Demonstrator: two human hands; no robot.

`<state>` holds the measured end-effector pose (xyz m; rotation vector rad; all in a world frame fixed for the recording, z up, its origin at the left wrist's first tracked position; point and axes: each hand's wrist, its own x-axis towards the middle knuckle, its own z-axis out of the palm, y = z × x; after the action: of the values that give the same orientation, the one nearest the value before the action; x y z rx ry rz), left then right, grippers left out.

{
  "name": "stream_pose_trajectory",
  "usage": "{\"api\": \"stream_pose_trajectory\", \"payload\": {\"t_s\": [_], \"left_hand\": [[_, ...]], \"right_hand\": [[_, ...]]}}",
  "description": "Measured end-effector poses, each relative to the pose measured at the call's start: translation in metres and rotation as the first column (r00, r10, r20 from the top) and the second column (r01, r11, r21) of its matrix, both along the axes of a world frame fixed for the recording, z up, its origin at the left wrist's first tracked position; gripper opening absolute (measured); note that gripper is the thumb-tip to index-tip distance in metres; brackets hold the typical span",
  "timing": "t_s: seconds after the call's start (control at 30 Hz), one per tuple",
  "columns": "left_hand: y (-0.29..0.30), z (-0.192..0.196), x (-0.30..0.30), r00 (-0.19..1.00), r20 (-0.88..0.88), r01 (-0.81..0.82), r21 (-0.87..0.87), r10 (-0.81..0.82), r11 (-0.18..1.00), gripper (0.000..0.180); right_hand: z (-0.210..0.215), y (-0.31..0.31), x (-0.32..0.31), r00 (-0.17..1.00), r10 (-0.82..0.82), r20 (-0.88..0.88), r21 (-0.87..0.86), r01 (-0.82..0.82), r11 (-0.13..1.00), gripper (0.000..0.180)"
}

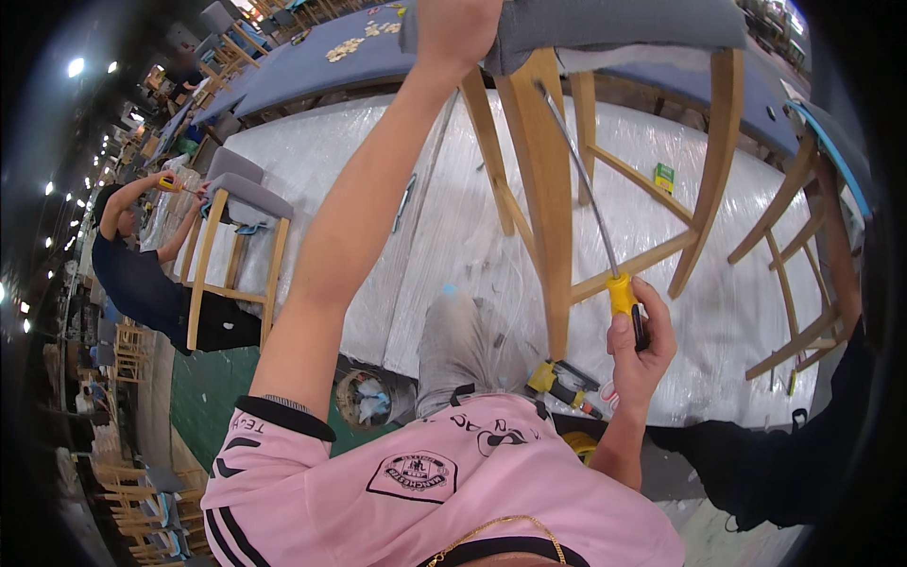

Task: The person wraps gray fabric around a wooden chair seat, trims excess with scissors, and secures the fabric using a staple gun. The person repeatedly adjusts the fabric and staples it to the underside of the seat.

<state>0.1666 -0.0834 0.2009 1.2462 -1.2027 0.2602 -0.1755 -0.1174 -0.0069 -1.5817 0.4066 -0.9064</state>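
A wooden chair [543, 198] with grey upholstery [624, 26] stands before me, its legs spread over a plastic-wrapped surface. At the top edge my left hand [458, 28] lies against the grey upholstery; its fingers are cut off or hidden. My right hand [645, 331] is closed round the yellow and black handle of a long screwdriver [590, 198]. The shaft slants up and left, its tip close to the upper part of the nearest chair leg, below the upholstery. Whether the tip touches the wood I cannot tell.
A yellow and black power tool [567, 386] lies by my lap, near a bucket [368, 397] of scraps. At left a co-worker [156, 269] handles another grey chair [248, 194]. Another chair [803, 246] and dark-clothed person [775, 463] are at right. A small green box [664, 177] sits beyond.
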Motion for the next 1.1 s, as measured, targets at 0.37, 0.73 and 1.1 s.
{"api": "stream_pose_trajectory", "payload": {"t_s": [0.37, 0.73, 1.1], "left_hand": [[0.004, -0.01, -0.005, 0.993, 0.106, -0.039, -0.067, 0.046, 0.997, 0.028], [0.004, -0.012, 0.003, 0.992, 0.11, -0.056, -0.087, 0.066, 0.995, 0.029], [0.004, -0.014, -0.015, 0.999, 0.011, -0.035, -0.081, 0.037, 0.996, 0.027]], "right_hand": [[0.025, -0.006, -0.01, 1.0, 0.01, -0.025, -0.047, -0.011, 0.999, 0.037], [0.036, -0.006, -0.001, 0.999, 0.032, -0.038, 0.008, -0.032, 0.999, 0.037], [0.022, 0.015, 0.014, 0.999, -0.032, 0.032, -0.013, 0.033, 0.999, 0.036]]}}
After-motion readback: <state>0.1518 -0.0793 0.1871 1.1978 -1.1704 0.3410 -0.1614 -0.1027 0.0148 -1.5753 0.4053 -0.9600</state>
